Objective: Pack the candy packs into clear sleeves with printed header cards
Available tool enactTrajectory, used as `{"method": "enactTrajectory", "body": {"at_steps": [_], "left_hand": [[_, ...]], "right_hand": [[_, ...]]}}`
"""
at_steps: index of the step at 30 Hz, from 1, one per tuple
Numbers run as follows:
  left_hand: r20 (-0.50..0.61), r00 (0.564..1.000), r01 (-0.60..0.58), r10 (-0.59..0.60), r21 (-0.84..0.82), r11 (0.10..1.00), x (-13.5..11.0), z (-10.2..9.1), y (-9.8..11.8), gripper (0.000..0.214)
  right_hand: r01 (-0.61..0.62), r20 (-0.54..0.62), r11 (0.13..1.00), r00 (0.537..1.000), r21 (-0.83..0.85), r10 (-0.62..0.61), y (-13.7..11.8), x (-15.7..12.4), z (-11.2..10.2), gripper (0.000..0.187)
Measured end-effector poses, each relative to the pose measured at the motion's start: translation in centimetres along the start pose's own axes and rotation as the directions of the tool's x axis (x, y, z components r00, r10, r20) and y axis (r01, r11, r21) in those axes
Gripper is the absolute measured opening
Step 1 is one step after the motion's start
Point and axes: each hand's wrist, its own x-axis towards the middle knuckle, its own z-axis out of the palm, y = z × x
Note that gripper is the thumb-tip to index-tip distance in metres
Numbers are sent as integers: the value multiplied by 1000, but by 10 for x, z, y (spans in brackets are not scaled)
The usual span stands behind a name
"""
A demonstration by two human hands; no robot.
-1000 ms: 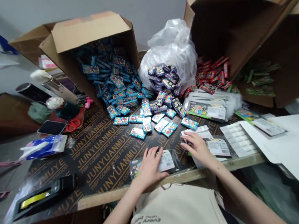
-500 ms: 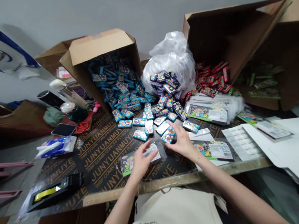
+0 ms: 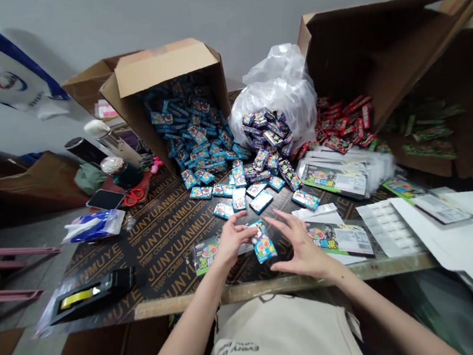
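Observation:
A small blue candy packet [image 3: 264, 244] with a colourful print stands out over the front of the table. My left hand [image 3: 232, 242] pinches its left edge between thumb and fingers. Just to the right of it is my right hand [image 3: 299, 244], with thumb and fingers spread apart and nothing between them. Below my left hand lies a clear bag with a printed label [image 3: 205, 255], partly covered by the hand. Several loose blue packets, such as one blue packet [image 3: 261, 201], lie beyond my hands. By my right wrist rests another labelled bag [image 3: 346, 238].
At the back, an open carton [image 3: 168, 65] spills blue packets beside purple packets [image 3: 272, 133] in a plastic bag [image 3: 290, 89]. Red packets [image 3: 343, 122] lie before another carton [image 3: 345, 51]. A tape dispenser [image 3: 91, 294], red scissors [image 3: 134, 196] and phone [image 3: 106, 199] are at left.
One blue packet has come off the table toward me and is now pinched in my left hand. My right hand has drawn back and opened beside it. The view has shifted slightly.

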Motion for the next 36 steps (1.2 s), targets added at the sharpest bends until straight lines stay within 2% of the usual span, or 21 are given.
{"method": "enactTrajectory", "body": {"at_steps": [2, 4, 6, 7, 8, 10, 12, 13, 15, 17, 22, 26, 29, 33, 36], "left_hand": [[89, 995, 43, -46, 35, 998, -3, 4, -2, 71], [153, 987, 42, -57, 100, 994, -4, 4, -3, 72], [140, 990, -73, 37, 259, 963, -3, -5, -3, 71], [128, 984, -164, 122, 391, 906, -3, -13, -3, 71], [135, 968, -252, 213, 543, 801, -3, -22, -3, 73], [219, 922, -357, 318, 799, 484, -3, -43, -4, 83], [312, 905, -377, 289, 903, 206, -6, -58, -9, 94], [333, 906, -374, 263, 919, 124, -8, -63, -13, 98], [357, 902, -380, 242, 924, 51, -11, -65, -21, 100], [389, 886, -413, 253, 909, 48, -15, -61, -26, 102], [410, 851, -471, 327, 872, 132, -17, -54, -22, 102], [455, 834, -519, 311, 838, 167, -18, -53, -14, 101], [511, 815, -567, 274, 801, 190, -18, -47, -11, 102], [504, 823, -563, 262, 789, 248, -15, -41, -9, 103], [489, 830, -551, 267, 790, 267, -13, -40, -8, 103]], "right_hand": [[112, 77, 991, 990, 71, -117, -4, 4, 1, 85], [162, 91, 976, 980, 145, -176, -5, 8, 5, 79], [134, 34, 976, 989, 171, -141, -2, 10, 8, 72], [105, -8, 981, 994, 166, -105, 2, 10, 9, 69], [76, -50, 985, 996, 153, -69, 7, 9, 10, 67], [32, -109, 992, 994, 121, -19, 18, 7, 12, 64], [20, -126, 996, 992, 90, -9, 28, 6, 14, 65], [29, -115, 996, 993, 80, -20, 32, 6, 15, 67], [67, -79, 995, 995, 68, -62, 39, 7, 20, 74], [104, -41, 993, 994, 56, -102, 42, 9, 24, 79], [130, 49, 989, 990, 65, -133, 42, 9, 24, 79], [160, 139, 966, 972, 201, -189, 40, 9, 15, 81], [132, 198, 938, 959, 320, -202, 41, 12, 10, 86], [62, 202, 898, 966, 436, -164, 46, 17, 5, 95], [55, 185, 898, 971, 437, -150, 47, 19, 3, 95]]}}
